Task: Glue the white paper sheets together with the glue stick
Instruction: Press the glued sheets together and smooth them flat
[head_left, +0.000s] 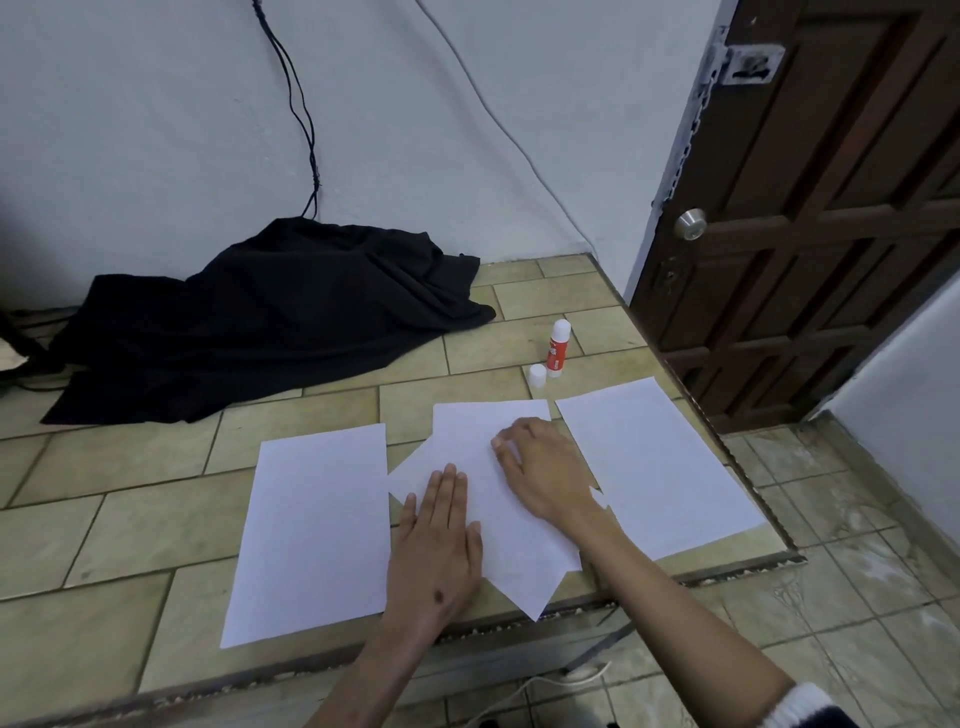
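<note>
A stack of overlapping white sheets lies in the middle of the tiled counter, corners sticking out at different angles. My left hand presses flat on its lower left part, fingers straight. My right hand rests on the upper part, fingertips bent down onto the paper. One single white sheet lies to the left, another to the right. The red and white glue stick stands uncapped behind the sheets, its white cap beside it.
A black cloth is heaped at the back left against the wall, with cables hanging above it. The counter's edge runs close along the right sheet. A brown door stands at the right.
</note>
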